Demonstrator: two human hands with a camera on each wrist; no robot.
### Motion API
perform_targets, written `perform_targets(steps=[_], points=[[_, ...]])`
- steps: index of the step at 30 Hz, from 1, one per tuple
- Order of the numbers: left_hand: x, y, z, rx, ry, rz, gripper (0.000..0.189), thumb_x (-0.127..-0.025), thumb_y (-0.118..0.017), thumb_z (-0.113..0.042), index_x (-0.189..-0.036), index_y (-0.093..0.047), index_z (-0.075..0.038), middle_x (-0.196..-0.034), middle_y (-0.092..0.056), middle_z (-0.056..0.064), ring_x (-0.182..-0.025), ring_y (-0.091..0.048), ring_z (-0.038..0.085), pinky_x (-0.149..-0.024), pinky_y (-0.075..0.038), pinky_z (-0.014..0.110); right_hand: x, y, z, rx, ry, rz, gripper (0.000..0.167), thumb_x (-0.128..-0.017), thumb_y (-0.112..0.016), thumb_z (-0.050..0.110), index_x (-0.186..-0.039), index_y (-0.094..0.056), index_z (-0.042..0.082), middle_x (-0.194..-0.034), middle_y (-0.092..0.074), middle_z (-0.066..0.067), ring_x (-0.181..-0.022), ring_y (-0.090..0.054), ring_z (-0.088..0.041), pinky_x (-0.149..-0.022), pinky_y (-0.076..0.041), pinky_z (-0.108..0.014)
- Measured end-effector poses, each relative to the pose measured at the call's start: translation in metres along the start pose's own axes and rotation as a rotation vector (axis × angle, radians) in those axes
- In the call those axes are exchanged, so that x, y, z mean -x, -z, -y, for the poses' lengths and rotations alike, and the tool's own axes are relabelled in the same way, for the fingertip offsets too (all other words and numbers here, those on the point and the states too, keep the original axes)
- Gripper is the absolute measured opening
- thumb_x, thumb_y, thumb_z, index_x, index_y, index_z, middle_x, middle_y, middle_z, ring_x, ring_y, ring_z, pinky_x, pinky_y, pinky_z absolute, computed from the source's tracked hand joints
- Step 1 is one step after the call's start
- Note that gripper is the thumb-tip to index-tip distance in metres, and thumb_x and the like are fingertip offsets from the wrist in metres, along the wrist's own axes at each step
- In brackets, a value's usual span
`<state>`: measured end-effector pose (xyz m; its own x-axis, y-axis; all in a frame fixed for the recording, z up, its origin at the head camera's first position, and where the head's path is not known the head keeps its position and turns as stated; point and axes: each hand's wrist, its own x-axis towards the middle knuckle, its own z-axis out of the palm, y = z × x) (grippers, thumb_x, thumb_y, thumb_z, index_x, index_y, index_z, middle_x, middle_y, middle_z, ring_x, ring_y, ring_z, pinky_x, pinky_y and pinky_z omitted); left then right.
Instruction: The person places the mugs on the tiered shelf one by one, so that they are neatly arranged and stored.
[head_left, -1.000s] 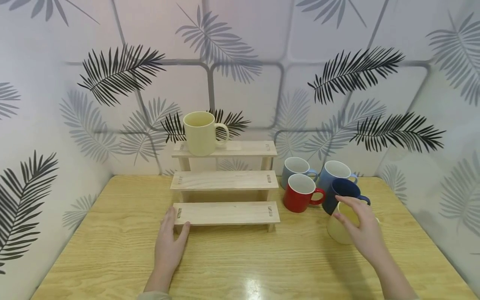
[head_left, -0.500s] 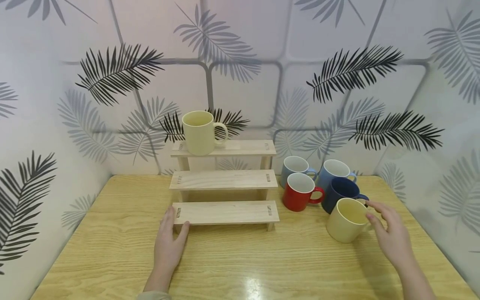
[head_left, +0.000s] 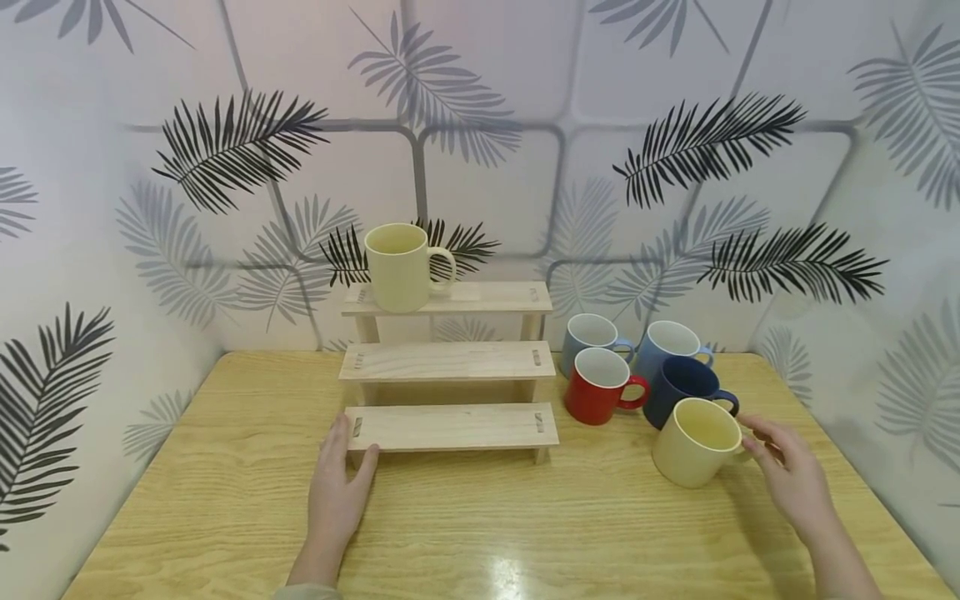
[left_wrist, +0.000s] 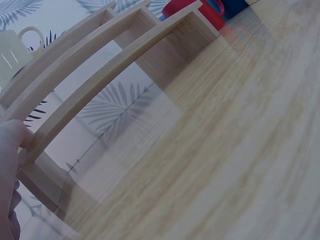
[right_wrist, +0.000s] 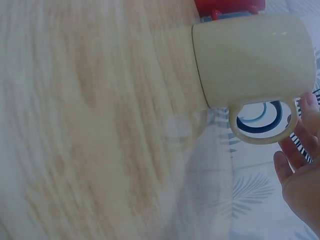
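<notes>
My left hand (head_left: 339, 483) rests at the left end of the lowest shelf of a pale wooden three-step rack (head_left: 450, 427), thumb at its front edge. In the left wrist view the thumb (left_wrist: 17, 134) touches the board's end. My right hand (head_left: 791, 479) is at the handle side of an upright cream mug (head_left: 686, 458) on the table. In the right wrist view its fingers (right_wrist: 307, 105) lie beside the mug's handle (right_wrist: 260, 140), one fingertip near its rim end; no closed grip shows. Another cream mug (head_left: 400, 271) stands on the top shelf.
Behind the nearer cream mug stand a navy mug (head_left: 667, 400), a red mug (head_left: 592, 402), a light-blue mug (head_left: 651, 358) and a grey-blue mug (head_left: 573, 354), close together. A leaf-patterned wall (head_left: 495, 200) borders the wooden table (head_left: 450, 517).
My right hand has moved from above the nearer cream mug to the right and down to its handle side. The left hand and the mugs stay in place.
</notes>
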<state>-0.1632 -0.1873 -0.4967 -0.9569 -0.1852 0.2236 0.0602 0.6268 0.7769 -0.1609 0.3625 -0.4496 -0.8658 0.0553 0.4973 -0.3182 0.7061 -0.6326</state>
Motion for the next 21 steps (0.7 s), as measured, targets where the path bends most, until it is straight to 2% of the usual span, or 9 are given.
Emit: perform_targets(steps=[4, 8, 15, 21], points=[[0.000, 0.000, -0.001, 0.009, -0.006, -0.003, 0.075, -0.097, -0.050, -0.045, -0.151, -0.021, -0.003, -0.156, -0.019, 0.015, -0.142, -0.016, 0.036, -0.113, -0.016, 0.054, 0.002, -0.003, -0.007, -0.085, -0.015, 0.021, 0.029, -0.095, -0.056, 0.001, -0.120, -0.056, -0.012, -0.112, -0.052, 0.023, -0.101, -0.046, 0.013, -0.080, -0.039, 0.000], [0.000, 0.000, -0.001, 0.011, -0.008, -0.002, 0.075, -0.097, -0.050, -0.046, -0.151, -0.021, -0.003, -0.156, -0.019, 0.015, -0.142, -0.016, 0.036, -0.113, -0.017, 0.053, 0.004, -0.004, -0.010, -0.103, -0.083, 0.049, 0.032, -0.097, -0.055, 0.009, -0.122, -0.055, -0.010, -0.108, -0.050, 0.033, -0.098, -0.045, 0.017, -0.079, -0.039, 0.000], [0.000, 0.001, -0.002, 0.016, 0.006, 0.006, 0.075, -0.097, -0.050, -0.046, -0.151, -0.020, -0.003, -0.157, -0.018, 0.014, -0.143, -0.015, 0.035, -0.114, -0.016, 0.053, 0.003, -0.005, -0.013, -0.124, -0.163, 0.064, 0.036, -0.099, -0.053, 0.017, -0.123, -0.053, -0.009, -0.103, -0.052, 0.033, -0.091, -0.050, 0.014, -0.076, -0.040, -0.003], [0.000, 0.001, -0.003, 0.008, 0.004, 0.007, 0.075, -0.097, -0.049, -0.046, -0.151, -0.020, -0.003, -0.157, -0.018, 0.015, -0.142, -0.015, 0.035, -0.114, -0.016, 0.053, 0.003, -0.010, -0.021, -0.251, -0.179, 0.046, 0.029, -0.098, -0.053, 0.014, -0.118, -0.056, -0.007, -0.101, -0.057, 0.027, -0.090, -0.053, 0.008, -0.076, -0.042, -0.005]])
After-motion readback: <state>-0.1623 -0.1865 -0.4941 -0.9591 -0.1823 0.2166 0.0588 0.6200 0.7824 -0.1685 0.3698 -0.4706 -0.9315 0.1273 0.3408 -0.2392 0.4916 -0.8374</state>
